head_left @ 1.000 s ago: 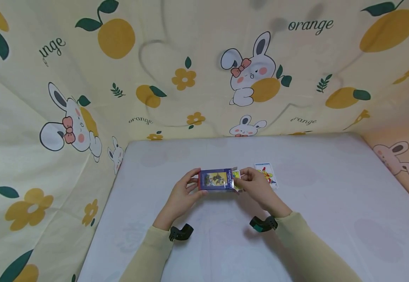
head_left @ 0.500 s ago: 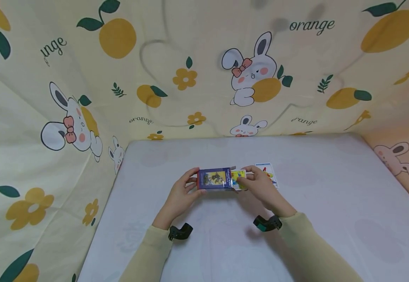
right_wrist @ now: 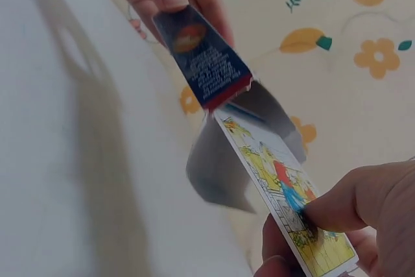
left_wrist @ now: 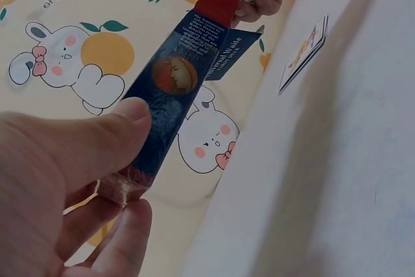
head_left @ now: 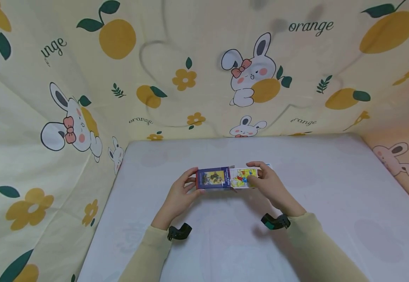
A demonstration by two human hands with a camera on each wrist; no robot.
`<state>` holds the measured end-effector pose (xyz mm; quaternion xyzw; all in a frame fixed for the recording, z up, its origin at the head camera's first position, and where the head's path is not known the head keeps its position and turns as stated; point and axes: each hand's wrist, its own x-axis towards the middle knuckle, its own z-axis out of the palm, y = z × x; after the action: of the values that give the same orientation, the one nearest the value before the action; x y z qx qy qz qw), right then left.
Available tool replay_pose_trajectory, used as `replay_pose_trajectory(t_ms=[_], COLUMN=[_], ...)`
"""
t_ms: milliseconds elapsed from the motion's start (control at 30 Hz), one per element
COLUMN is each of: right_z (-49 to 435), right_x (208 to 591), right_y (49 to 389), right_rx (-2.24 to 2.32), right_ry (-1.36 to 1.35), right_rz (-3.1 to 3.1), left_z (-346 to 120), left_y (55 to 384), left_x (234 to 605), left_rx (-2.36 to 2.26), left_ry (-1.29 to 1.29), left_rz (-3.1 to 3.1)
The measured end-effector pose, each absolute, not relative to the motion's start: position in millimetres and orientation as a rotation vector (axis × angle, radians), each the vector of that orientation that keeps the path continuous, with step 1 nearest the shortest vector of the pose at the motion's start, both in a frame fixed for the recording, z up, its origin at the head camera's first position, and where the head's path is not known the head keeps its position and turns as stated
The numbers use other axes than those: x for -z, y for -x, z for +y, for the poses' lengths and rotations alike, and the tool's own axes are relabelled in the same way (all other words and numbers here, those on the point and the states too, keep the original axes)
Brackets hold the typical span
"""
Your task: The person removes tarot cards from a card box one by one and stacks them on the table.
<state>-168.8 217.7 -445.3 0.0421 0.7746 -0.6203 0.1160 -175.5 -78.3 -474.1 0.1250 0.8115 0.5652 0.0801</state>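
My left hand holds a dark blue tarot card box by its closed end, thumb on one narrow side and fingers on the other. The box lies sideways above the table, its open end to the right. From that end a yellow-pictured tarot card sticks out by a good part of its length. My right hand pinches the card's outer end between thumb and fingers. In the right wrist view, the box's grey flaps stand spread around the card. Whether more cards lie under it, I cannot tell.
A small stack of cards lies on the white table, mostly hidden behind my right hand in the head view. A patterned cloth with rabbits and oranges stands as a wall at the back and sides.
My right hand has moved to the right, drawing the card further out of the box. It now covers most of the stack on the table. The left hand has hardly moved.
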Motion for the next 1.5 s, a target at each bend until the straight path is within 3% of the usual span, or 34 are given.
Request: replay_pose_trajectory(t_ms=[933,1500], right_z=[249,240], right_x=[445,458], right_y=[163,168], right_rx=[1.4,1.414], right_ry=[0.058,0.07], right_rz=[2.435,2.399], left_z=[-82,-79], left_y=[180,178], left_x=[478,476], left_rx=[-1.693,-1.688], left_ry=[-0.406,-0.42], left_rz=[2.462,2.445])
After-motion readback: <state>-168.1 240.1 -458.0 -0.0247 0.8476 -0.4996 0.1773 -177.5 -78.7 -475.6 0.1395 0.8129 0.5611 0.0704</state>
